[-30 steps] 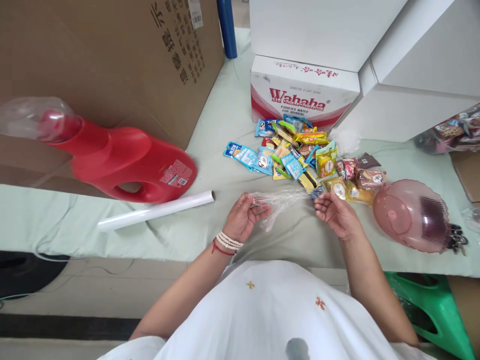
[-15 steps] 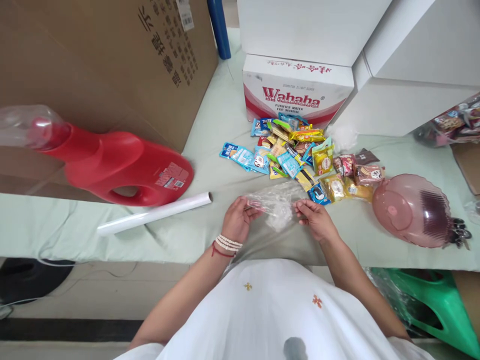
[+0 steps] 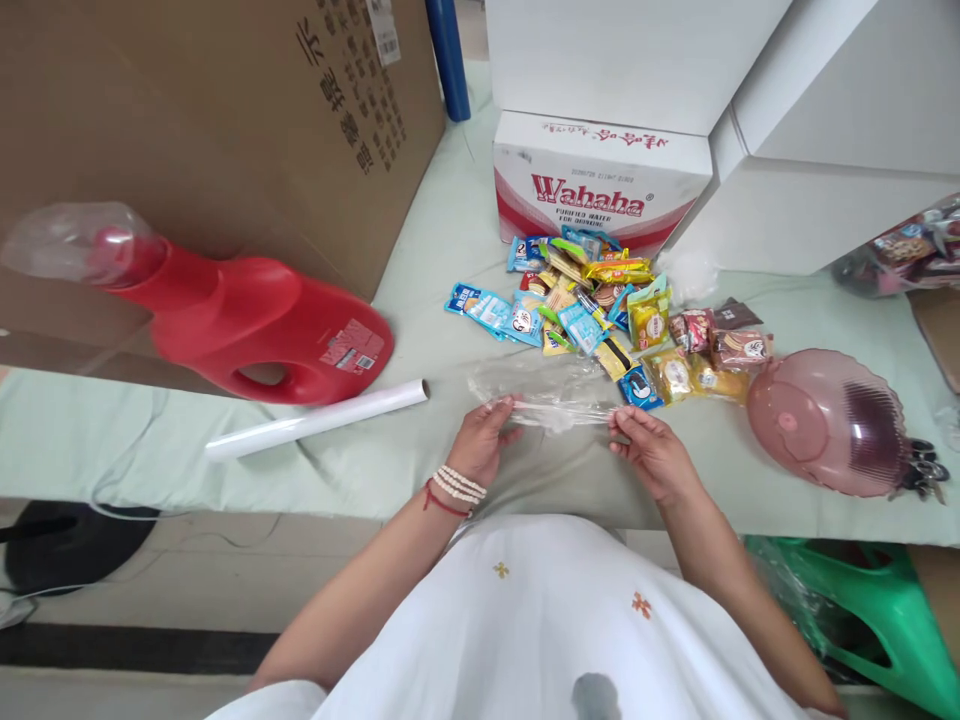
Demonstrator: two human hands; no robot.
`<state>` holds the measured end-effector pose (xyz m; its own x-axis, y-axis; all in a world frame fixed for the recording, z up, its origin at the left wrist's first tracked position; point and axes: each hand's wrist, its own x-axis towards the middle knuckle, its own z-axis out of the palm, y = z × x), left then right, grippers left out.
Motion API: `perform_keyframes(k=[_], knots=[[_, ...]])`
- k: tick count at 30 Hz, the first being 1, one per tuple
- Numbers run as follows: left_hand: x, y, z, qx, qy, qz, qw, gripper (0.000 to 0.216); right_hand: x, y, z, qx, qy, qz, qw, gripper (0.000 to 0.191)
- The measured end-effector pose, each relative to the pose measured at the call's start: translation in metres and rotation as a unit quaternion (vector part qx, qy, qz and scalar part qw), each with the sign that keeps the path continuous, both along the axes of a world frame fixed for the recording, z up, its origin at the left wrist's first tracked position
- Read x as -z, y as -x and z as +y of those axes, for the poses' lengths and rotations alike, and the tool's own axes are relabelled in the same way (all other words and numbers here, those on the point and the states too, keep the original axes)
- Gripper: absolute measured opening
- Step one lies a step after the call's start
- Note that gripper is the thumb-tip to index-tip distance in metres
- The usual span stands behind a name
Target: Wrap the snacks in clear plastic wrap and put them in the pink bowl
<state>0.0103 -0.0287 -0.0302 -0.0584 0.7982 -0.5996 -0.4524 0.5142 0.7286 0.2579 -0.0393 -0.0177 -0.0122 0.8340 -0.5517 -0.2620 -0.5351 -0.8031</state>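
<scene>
While the left hand [image 3: 478, 440] pinches one end of the thin clear plastic [image 3: 559, 408], the right hand [image 3: 654, 450] pinches the other | fingers [image 3: 498, 411] of both squeezed tight on its edge | it's pulled straight above the table [image 3: 420, 270], just this side of the shiny snack packs [image 3: 581, 326] | pink bowl [image 3: 825, 410] near the right hand

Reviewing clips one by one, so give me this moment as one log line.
left grip: pinches clear plastic | right grip: pinches same plastic | between: drawn taut | snack packets: heaped beyond
</scene>
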Motion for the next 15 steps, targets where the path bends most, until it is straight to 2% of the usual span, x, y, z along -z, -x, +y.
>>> perform_keyframes(k=[3,6,10,12,15], knots=[[0.001,0.008,-0.005,-0.029,0.044,-0.077,0.996,0.038,0.004,-0.018,-0.008,0.023,0.014,0.022,0.999,0.035],[0.001,0.014,-0.008,-0.046,0.063,-0.094,0.993,0.034,0.008,-0.025,-0.015,0.040,0.020,0.056,0.997,0.030],[-0.002,0.026,-0.014,0.046,0.061,-0.101,0.992,0.035,0.015,-0.029,-0.014,0.071,0.036,0.121,0.989,0.031],[-0.003,0.033,-0.020,0.087,0.059,-0.076,0.992,0.038,0.021,-0.030,-0.011,0.081,0.042,0.089,0.992,0.033],[0.000,0.046,-0.035,0.142,0.059,-0.001,0.988,0.040,0.026,-0.030,-0.006,0.072,0.025,-0.015,0.997,0.037]])
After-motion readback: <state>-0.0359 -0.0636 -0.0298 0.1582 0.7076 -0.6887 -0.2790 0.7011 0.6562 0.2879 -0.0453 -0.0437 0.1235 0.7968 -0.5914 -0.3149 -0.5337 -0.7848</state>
